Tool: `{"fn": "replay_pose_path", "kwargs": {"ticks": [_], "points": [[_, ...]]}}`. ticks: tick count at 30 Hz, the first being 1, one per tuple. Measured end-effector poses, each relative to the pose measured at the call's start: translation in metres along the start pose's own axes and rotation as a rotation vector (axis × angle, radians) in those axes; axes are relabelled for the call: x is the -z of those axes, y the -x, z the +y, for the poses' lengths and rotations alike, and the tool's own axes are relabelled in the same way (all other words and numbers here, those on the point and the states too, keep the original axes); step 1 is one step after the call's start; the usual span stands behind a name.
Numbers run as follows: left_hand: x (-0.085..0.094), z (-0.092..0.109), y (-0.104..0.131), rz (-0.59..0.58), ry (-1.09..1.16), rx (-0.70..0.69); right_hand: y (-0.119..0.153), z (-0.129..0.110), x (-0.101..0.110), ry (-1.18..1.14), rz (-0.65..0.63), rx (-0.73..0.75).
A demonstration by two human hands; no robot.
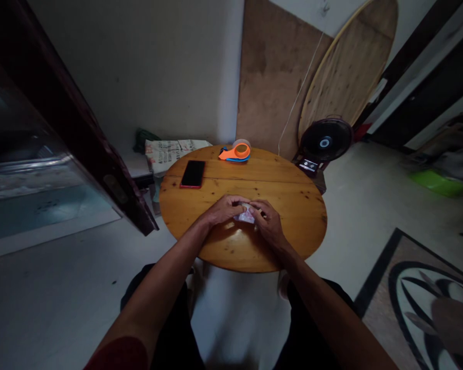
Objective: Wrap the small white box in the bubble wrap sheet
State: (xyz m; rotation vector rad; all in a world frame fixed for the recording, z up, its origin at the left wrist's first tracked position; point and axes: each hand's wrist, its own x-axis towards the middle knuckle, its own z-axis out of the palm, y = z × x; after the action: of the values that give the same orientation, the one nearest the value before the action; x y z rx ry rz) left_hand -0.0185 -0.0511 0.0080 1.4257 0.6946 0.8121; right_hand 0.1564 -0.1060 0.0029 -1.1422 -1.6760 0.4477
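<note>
Pale purplish item sits pinched between both inward-curled hands.

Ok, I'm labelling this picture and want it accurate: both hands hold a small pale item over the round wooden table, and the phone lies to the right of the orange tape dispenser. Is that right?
Not quite: the head view shows the phone to the left of the orange tape dispenser. The left hand and right hand do hold a small pale item over the round wooden table.

Tabletop before me: phone at its far left; tape dispenser at the far edge, right of the phone.
</note>
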Motion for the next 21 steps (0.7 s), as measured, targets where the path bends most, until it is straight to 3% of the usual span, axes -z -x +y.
{"fn": "replay_pose_path", "kwargs": {"ticks": [14,21], "points": [[-0.0001,0.0030,0.0020,0.012,-0.104,-0.034,0.0038,0.0021,-0.0025,0.092,-0.011,0.020],[-0.0029,0.0047,0.0026,-0.014,-0.195,-0.115,0.0056,0.0025,-0.0030,0.097,0.002,-0.095]]}}
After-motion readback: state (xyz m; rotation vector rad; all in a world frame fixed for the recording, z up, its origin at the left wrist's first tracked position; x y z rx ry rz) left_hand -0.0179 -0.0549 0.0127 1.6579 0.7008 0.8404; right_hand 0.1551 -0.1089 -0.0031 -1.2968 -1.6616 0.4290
